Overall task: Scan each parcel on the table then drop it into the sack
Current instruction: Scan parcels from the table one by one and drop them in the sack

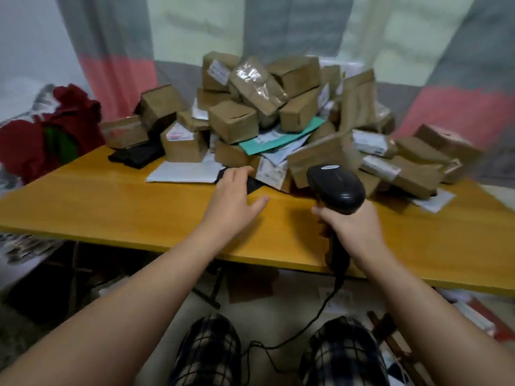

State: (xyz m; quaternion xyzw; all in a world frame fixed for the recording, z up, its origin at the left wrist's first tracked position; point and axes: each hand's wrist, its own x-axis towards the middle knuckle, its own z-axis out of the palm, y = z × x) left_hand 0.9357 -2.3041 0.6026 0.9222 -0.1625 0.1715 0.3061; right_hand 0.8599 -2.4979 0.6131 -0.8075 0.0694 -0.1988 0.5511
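Head view, looking down over two bare forearms. Across the middle, a yellow wooden table (111,207), its far half heaped with brown cardboard parcels (234,122), tilted and stacked on one another, several with printed labels. In the heap, a teal envelope (278,139) wedged flat under the boxes. At the heap's front edge, a white mailer (184,172) lying flat on the wood, and just right of it a black packet (255,185).

Left hand (234,192) stretched forward over the tabletop, fingers straight and slightly apart, fingertips over the near end of the black packet, thumb spread to the side above bare wood. Touching the packet or just above it: cannot be told through the blur.

Right hand (355,231) nearer the table's front edge, fingers and thumb clamped round the handle of a black scanner (337,190), held upright, head aimed at the parcels and close to the nearest brown box. From the foot of the handle, a black cable (323,305) running down past the table edge to the floor between the knees.

Near the left end of the table, a flat black bundle (139,157) beside the boxes. Beyond the table's left end, a dark red cloth (25,146). Behind everything, a curtain (117,71) banded grey, pink and pale. At the bottom, two knees in dark plaid trousers (209,355). Label print too blurred to read.
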